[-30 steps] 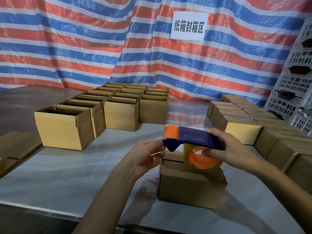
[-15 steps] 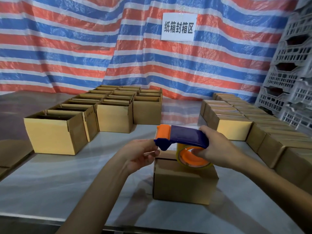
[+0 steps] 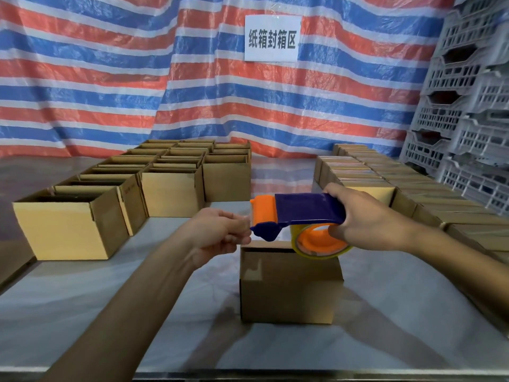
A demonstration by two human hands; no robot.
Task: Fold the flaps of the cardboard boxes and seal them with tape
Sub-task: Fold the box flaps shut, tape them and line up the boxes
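Striped tarpaulin (image 3: 110,78) in red, blue and white hangs behind a pale, glossy counter (image 3: 82,312).

At about 10 o'clock on the counter stands a block of open cardboard boxes (image 3: 170,194), packed side against side in rows that run toward the tarpaulin. Their tops are unsealed and their flaps are tucked down inside.

The left hand (image 3: 220,232) reaches in from 7 o'clock. Its fingers (image 3: 242,239) are curled and drawn together at the orange front end of the tape dispenser (image 3: 308,210), where they pinch a pale, clear strip, the loose tape end (image 3: 247,220); that spot is blurred.

High at 12 o'clock a white sign (image 3: 272,38) with printed characters is fixed to the tarpaulin.

Directly ahead at the counter's middle sits one cardboard box (image 3: 289,288), apart from the others, with its top flaps folded down. The dispenser is held level above its top, dark blue body over an orange hub, and the tape roll (image 3: 319,250) hangs just over the box's far edge.

The right hand (image 3: 369,219) comes in from 4 o'clock and grips the dispenser's rear, fingers wrapped over the blue cover and thumb under it against the roll.

At 2 o'clock closed cardboard boxes (image 3: 385,183) lie in tight rows. Past them, at 3 o'clock, grey slotted plastic crates (image 3: 473,106) are stacked high.
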